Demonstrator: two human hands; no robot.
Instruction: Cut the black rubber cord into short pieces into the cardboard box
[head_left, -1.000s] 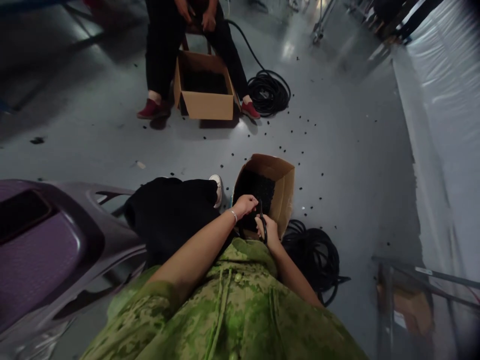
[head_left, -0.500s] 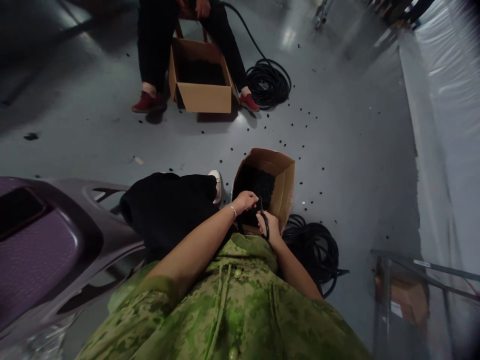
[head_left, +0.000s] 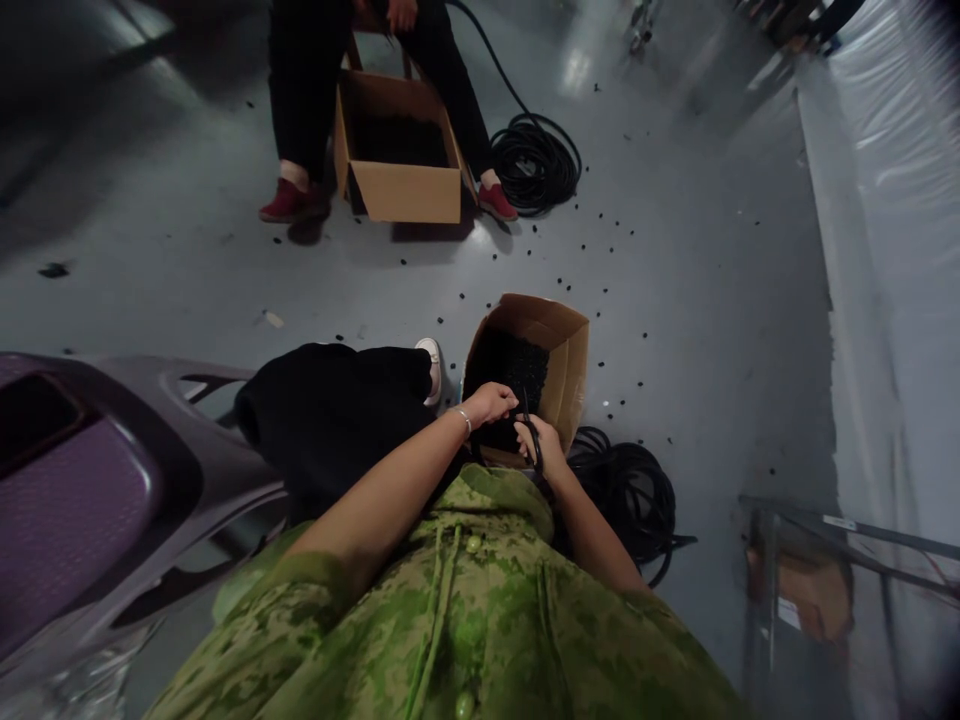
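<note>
My right hand [head_left: 550, 448] is closed around black-handled scissors [head_left: 534, 445], whose blades point away from me. Just left of the blades, my left hand [head_left: 493, 402] pinches its fingertips together; anything between them is too small to make out. Both hands are over an open cardboard box [head_left: 568, 375] in front of my body. Inside it lies a heap of small black pieces [head_left: 531, 365], partly covered by my hands. Beside the box, on the right, a coil of black hose [head_left: 637, 490] rests on the floor.
A seated person's legs straddle another cardboard box [head_left: 409, 192] ahead, with a second black hose coil [head_left: 536, 165] beside it. Small black bits dot the grey floor [head_left: 697, 300]. A purple plastic stool [head_left: 67, 510] stands left; a frame [head_left: 840, 525] with a carton [head_left: 814, 595] stands right.
My right hand and the scissors have shifted very slightly, and the blades look a little more apart. My left hand stays pinched in nearly the same place.
</note>
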